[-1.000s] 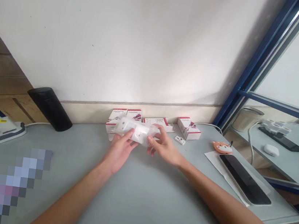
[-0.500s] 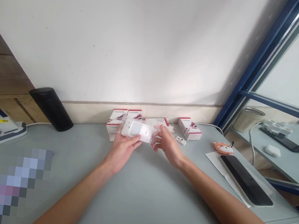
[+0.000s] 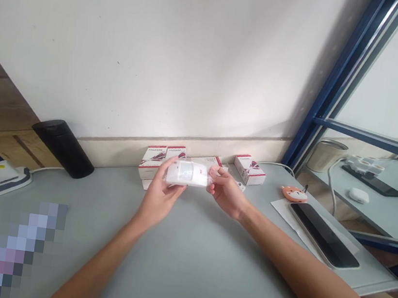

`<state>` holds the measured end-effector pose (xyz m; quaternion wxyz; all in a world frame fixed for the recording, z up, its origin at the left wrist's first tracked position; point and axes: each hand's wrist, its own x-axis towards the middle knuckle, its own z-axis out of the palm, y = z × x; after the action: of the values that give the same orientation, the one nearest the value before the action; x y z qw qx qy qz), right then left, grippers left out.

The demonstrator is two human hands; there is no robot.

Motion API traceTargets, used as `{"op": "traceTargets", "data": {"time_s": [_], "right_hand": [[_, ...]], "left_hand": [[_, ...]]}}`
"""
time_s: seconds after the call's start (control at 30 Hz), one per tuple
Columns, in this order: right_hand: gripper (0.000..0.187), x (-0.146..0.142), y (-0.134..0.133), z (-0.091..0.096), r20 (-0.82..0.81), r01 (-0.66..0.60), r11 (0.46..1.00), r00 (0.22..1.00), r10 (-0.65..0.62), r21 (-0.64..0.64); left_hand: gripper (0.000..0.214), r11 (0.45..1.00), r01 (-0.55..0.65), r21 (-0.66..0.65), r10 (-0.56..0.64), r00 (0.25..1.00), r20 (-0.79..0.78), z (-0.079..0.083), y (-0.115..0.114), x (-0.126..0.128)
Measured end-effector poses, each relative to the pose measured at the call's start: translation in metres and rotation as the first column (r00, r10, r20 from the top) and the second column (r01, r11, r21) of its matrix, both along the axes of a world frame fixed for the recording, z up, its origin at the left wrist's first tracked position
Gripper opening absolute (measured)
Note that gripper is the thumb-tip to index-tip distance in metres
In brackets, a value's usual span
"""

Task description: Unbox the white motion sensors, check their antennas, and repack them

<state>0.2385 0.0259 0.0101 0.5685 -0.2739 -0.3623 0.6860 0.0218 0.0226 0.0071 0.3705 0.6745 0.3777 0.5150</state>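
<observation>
A white motion sensor (image 3: 186, 173) with a pale lens window is held above the table, with clear plastic film around it. My left hand (image 3: 159, 196) grips its left end, fingers behind and thumb low at the front. At the right end, my right hand (image 3: 228, 192) pinches the film close to the sensor; its fingertips are partly hidden. Behind the sensor stand white-and-red boxes (image 3: 153, 156), and another flat box (image 3: 205, 160) lies partly covered by it. A small white part (image 3: 241, 186) is just beyond my right hand.
Another white-and-red box (image 3: 250, 170) stands against the wall. To the right are an orange animal-shaped item (image 3: 294, 194) and a black-faced phone-like slab (image 3: 324, 235) on white paper. A black cylinder (image 3: 63, 148) leans at left, near a power strip (image 3: 0, 180).
The sensor has been turned level and its front faces me more squarely. My left fingers have wrapped further round its left end, and my right hand has drawn in closer to it.
</observation>
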Motion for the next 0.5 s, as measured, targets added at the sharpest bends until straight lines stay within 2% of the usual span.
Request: {"op": "traceTargets", "data": {"time_s": [0.03, 0.1, 0.17, 0.2, 0.27, 0.33, 0.4, 0.5], "right_hand": [[0.034, 0.003, 0.002, 0.001, -0.025, -0.006, 1.000, 1.000, 0.005, -0.021], [0.033, 0.008, 0.004, 0.002, -0.040, 0.008, 0.999, 0.999, -0.010, -0.039], [0.033, 0.010, 0.006, 0.002, -0.017, 0.047, 0.999, 0.999, -0.048, -0.023], [0.033, 0.011, 0.006, 0.002, 0.001, 0.067, 0.998, 0.998, -0.067, -0.009], [0.035, 0.011, 0.007, 0.001, 0.046, 0.080, 0.996, 0.996, -0.081, 0.026], [0.036, 0.012, 0.009, -0.002, 0.114, 0.072, 0.994, 0.990, -0.081, 0.079], [0.037, 0.014, 0.012, -0.005, 0.206, 0.057, 0.988, 0.975, -0.086, 0.146], [0.039, 0.015, 0.014, -0.008, 0.334, 0.017, 0.971, 0.937, -0.098, 0.237]], "left_hand": [[0.061, 0.991, -0.063, 0.117, 0.073, 0.993, -0.088, -0.002, 0.002, -0.003], [0.043, 0.917, -0.153, 0.368, 0.244, 0.946, -0.214, -0.005, 0.007, -0.008], [0.042, 0.840, -0.141, 0.524, 0.342, 0.888, -0.308, -0.008, 0.011, -0.014], [0.045, 0.826, -0.100, 0.555, 0.344, 0.869, -0.355, -0.009, 0.012, -0.016], [0.049, 0.831, -0.008, 0.556, 0.296, 0.853, -0.430, -0.009, 0.012, -0.018], [0.046, 0.858, 0.040, 0.512, 0.223, 0.869, -0.442, -0.007, 0.010, -0.016], [0.040, 0.905, 0.016, 0.426, 0.162, 0.911, -0.379, -0.004, 0.006, -0.013], [0.041, 0.971, -0.080, 0.223, 0.134, 0.962, -0.238, -0.001, -0.001, -0.006]]}}
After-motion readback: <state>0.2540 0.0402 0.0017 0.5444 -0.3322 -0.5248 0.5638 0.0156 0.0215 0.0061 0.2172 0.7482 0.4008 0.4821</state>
